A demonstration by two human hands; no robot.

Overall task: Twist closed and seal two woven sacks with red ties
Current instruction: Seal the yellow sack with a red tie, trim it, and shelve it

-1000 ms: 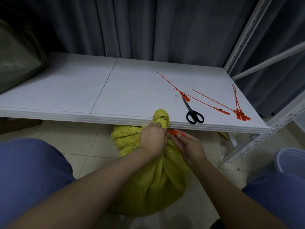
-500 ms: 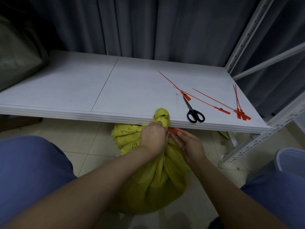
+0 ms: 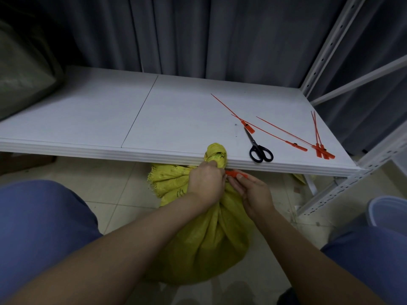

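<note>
Little changed. The right hand [image 3: 253, 192] edged slightly toward 10 o'clock, closer to the left hand [image 3: 206, 183]. Its fingertips crept along the red tie [image 3: 236, 173] at the neck of the yellow sack [image 3: 204, 245].

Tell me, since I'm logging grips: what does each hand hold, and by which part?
The left hand grips the yellow sack by its twisted neck; the right hand pinches a red tie near its flat end.
</note>
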